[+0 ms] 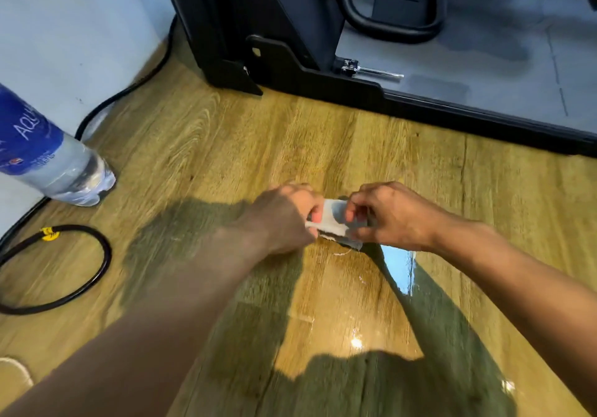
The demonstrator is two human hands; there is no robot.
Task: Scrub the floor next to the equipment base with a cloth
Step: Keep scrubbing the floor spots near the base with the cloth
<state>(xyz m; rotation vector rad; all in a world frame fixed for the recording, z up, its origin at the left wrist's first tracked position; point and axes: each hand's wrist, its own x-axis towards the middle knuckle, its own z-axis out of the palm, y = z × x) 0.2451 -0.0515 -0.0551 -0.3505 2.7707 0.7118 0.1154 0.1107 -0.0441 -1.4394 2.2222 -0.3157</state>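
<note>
Entry 1: small pale grey frayed fabric cloth. It is bunched between both hands, low over the floor. The frame is blurred there, so I cannot tell whether its lower edge touches the boards.

Entry 2: left hand. Its fingers are curled round the cloth's left end.

Entry 3: right hand. Its thumb and fingertips pinch the cloth's right end.

Entry 4: glossy yellow-brown wood-grain plank floor. It lies directly beneath the grip, with a wet sheen on the near side.

Entry 5: black metal equipment base. It stands beyond the grip, apart from it.

Entry 6: clear plastic water bottle with a blue label, far left of the grip, and a black rubber cable loop, left and nearer.

Hazards, as I judge them: a fingertip pinch on so small a cloth may slip once it is pressed to the wet boards. The frayed edge could snag on the base's bracket. Strokes sweeping leftward might push water toward the cable.
</note>
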